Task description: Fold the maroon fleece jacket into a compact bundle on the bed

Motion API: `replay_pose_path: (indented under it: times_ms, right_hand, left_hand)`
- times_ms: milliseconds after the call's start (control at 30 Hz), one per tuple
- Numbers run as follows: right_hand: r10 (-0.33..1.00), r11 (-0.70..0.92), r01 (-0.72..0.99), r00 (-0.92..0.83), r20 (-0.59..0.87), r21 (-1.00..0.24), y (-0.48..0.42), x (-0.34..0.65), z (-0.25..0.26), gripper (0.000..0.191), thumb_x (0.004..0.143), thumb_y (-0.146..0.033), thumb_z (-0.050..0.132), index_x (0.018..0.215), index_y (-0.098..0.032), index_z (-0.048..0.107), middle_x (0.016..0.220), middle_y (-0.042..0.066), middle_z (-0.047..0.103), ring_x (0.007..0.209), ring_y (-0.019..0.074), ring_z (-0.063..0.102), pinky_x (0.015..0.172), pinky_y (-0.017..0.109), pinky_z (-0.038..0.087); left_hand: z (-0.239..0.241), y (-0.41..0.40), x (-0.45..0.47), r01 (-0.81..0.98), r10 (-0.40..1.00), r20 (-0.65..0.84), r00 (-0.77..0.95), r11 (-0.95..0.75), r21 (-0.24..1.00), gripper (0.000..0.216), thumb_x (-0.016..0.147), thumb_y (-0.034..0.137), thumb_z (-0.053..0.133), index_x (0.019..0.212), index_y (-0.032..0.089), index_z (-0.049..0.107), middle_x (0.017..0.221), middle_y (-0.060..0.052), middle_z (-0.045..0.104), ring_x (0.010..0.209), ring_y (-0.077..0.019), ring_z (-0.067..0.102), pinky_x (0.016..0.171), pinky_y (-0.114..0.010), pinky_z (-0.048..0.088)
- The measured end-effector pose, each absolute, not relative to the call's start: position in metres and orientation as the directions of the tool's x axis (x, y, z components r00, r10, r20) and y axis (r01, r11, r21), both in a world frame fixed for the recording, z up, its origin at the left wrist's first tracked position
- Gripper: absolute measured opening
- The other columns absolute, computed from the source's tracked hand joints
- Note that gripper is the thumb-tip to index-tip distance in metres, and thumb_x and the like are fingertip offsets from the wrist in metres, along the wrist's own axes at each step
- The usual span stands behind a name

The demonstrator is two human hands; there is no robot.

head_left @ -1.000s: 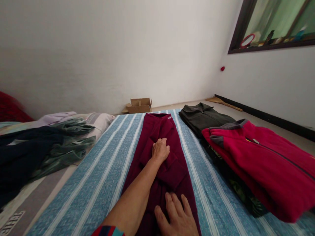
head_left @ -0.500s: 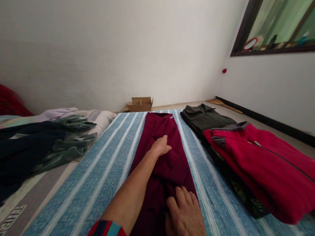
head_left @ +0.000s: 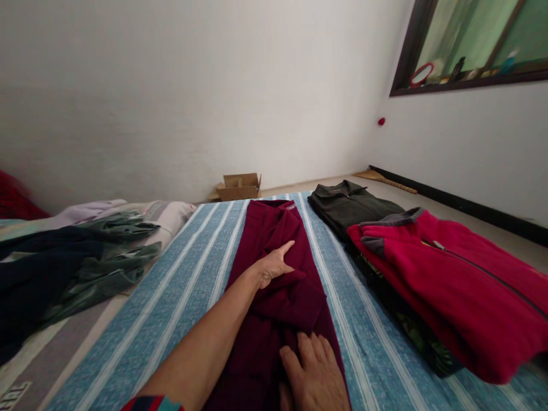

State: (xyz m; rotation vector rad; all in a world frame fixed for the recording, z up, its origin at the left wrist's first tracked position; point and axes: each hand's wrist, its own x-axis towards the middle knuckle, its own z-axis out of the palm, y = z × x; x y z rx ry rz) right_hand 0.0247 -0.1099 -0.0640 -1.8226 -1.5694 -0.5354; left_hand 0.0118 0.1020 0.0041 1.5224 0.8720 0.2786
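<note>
A dark maroon garment (head_left: 274, 222) lies folded in a long strip down the middle of a blue striped bed cover (head_left: 184, 285). My left hand (head_left: 272, 265) reaches out over its middle, thumb stretched out and fingers tucked into a raised fold of the cloth, so it is closed on it. My right hand (head_left: 314, 377) lies flat on the near end of the garment with its fingers stretched out, pressing the cloth down. My left forearm crosses the lower part of the garment.
To the right lie a folded red fleece jacket (head_left: 449, 285) and, beyond it, a dark olive jacket (head_left: 351, 205). A loose heap of dark and green clothes (head_left: 64, 268) covers the left side. A cardboard box (head_left: 237, 186) stands by the far wall.
My left hand has turned from lying flat on the maroon garment to taking hold of a fold and drawing it slightly nearer. My right hand has stayed pressed on the near end.
</note>
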Motion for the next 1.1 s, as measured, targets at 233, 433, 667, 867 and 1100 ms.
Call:
replay_pose_path:
  times_ms: [233,433,667,867,1100]
  right_hand:
    - [0.703,-0.045,0.963,0.221,0.676,-0.267,-0.108,0.021,-0.066,0.022,0.064,-0.036,0.063,0.084,-0.026,0.064,0.091,0.010,0.067,0.082,0.0269,0.059,0.078,0.042,0.044]
    - [0.702,-0.077,0.958,0.250,0.667,-0.278,-0.108,0.018,-0.070,0.019,0.064,-0.035,0.064,0.081,-0.027,0.064,0.091,0.009,0.067,0.083,0.0271,0.059,0.077,0.044,0.045]
    - [0.686,-0.078,0.962,0.242,0.686,-0.262,-0.109,0.019,-0.071,0.014,0.072,-0.038,0.057,0.078,-0.027,0.064,0.088,0.009,0.068,0.081,0.0259,0.059,0.076,0.043,0.045]
    - [0.703,-0.080,0.968,0.224,0.675,-0.238,-0.110,0.017,-0.074,0.015,0.077,-0.039,0.054,0.080,-0.028,0.064,0.088,0.009,0.068,0.084,0.0263,0.059,0.078,0.044,0.044]
    - [0.741,-0.072,0.969,0.211,0.638,-0.237,-0.111,0.015,-0.082,0.020,0.072,-0.043,0.060,0.085,-0.028,0.064,0.091,0.008,0.067,0.087,0.0274,0.059,0.081,0.046,0.043]
  left_hand:
    - [-0.002,0.103,0.029,0.280,0.633,-0.260,0.730,0.069,0.957,0.108,0.040,0.000,0.079,0.137,0.024,0.037,0.131,-0.011,0.050,0.092,-0.0207,0.060,0.063,-0.020,0.052]
    - [-0.018,0.104,0.033,0.137,0.599,-0.272,0.753,0.262,0.955,0.096,0.053,-0.002,0.064,0.138,0.029,0.032,0.133,-0.008,0.047,0.069,-0.0107,0.062,0.053,-0.019,0.050]
    - [-0.009,0.099,0.038,0.277,0.681,-0.288,0.673,0.130,0.952,0.099,0.048,0.007,0.079,0.137,0.022,0.036,0.142,-0.011,0.037,0.118,-0.0240,0.046,0.089,-0.027,0.044]
    - [-0.012,0.094,0.042,0.233,0.732,-0.228,0.642,0.098,0.968,0.094,0.052,-0.002,0.068,0.137,0.024,0.036,0.136,-0.008,0.045,0.096,-0.0175,0.059,0.078,-0.024,0.048]
    - [-0.015,0.097,0.040,0.212,0.676,-0.316,0.665,0.235,0.949,0.098,0.053,-0.006,0.053,0.141,0.027,0.027,0.137,-0.010,0.042,0.062,-0.0082,0.059,0.050,-0.019,0.047]
